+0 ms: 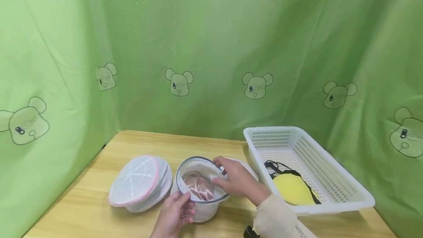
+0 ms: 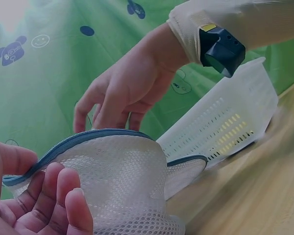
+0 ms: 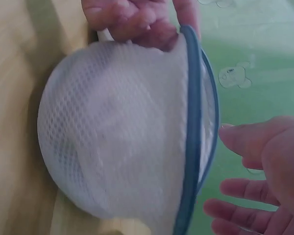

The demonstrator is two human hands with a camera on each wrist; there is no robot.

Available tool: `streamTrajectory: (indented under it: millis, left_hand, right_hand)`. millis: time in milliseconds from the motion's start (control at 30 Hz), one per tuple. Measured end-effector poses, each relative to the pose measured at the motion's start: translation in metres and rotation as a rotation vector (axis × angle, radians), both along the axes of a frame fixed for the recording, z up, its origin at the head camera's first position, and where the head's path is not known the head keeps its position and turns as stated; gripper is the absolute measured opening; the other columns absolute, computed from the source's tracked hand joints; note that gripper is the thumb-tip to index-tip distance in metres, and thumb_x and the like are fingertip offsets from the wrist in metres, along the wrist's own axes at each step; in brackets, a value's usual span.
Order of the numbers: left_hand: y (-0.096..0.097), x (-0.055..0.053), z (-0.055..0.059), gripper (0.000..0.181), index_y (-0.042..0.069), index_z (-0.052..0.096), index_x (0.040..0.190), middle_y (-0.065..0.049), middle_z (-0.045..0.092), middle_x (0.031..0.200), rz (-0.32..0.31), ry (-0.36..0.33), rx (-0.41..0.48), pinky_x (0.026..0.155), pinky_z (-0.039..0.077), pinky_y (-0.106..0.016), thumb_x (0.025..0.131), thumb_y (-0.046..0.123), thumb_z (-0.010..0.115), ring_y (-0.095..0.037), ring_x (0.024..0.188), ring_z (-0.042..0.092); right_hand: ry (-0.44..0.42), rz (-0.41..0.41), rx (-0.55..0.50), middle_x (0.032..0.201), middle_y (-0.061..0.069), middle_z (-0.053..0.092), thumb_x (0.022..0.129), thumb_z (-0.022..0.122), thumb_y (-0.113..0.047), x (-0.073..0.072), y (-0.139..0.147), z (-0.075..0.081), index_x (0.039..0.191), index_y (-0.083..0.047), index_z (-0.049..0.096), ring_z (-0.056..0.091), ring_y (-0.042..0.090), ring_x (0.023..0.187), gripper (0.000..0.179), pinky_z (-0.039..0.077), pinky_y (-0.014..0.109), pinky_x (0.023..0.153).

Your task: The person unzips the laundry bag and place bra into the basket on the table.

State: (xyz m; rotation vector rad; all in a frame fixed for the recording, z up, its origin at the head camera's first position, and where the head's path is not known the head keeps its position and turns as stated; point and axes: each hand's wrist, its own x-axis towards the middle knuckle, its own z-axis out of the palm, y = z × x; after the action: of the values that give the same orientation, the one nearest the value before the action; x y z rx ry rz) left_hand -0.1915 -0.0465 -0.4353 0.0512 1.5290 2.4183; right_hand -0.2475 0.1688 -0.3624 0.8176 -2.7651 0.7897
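A white mesh laundry bag (image 1: 205,211) with a blue zipper rim stands on the table, its round mouth open. Inside lies a folded, shiny mauve garment (image 1: 199,186). My left hand (image 1: 174,211) pinches the near-left rim between thumb and fingers; the left wrist view shows the thumb (image 2: 19,159) on the zipper edge. Over the far-right side of the mouth hovers my right hand (image 1: 236,177), fingers spread and holding nothing. In the right wrist view its thumb (image 3: 255,139) is close beside the blue zipper (image 3: 192,132).
Left of the bag are stacked white mesh bags, the top one pink-rimmed (image 1: 134,181). A white plastic basket (image 1: 333,164) at the right contains a yellow bra (image 1: 292,188) with black straps. Another white mesh piece (image 1: 246,166) lies behind my right hand. A green curtain (image 1: 211,113) surrounds the table (image 1: 89,194).
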Motion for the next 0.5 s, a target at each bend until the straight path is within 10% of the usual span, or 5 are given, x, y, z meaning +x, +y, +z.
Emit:
streamTrajectory:
  millis: [500]
  left_hand:
    - [0.0, 0.001, 0.003, 0.014, 0.01, 0.057, 0.097, 0.001, 0.059, 0.081, 0.022, -0.012, -0.022, 0.057, 0.049, -0.02, 0.098, 0.023, 0.056, -0.009, 0.068, 0.058]
  right_hand:
    - [-0.007, 0.113, 0.09, 0.107, 0.014, 0.067, 0.082, 0.075, -0.02, -0.002, -0.034, -0.009, 0.117, -0.003, 0.059, 0.064, 0.029, 0.095, 0.042, 0.054, 0.039, 0.08]
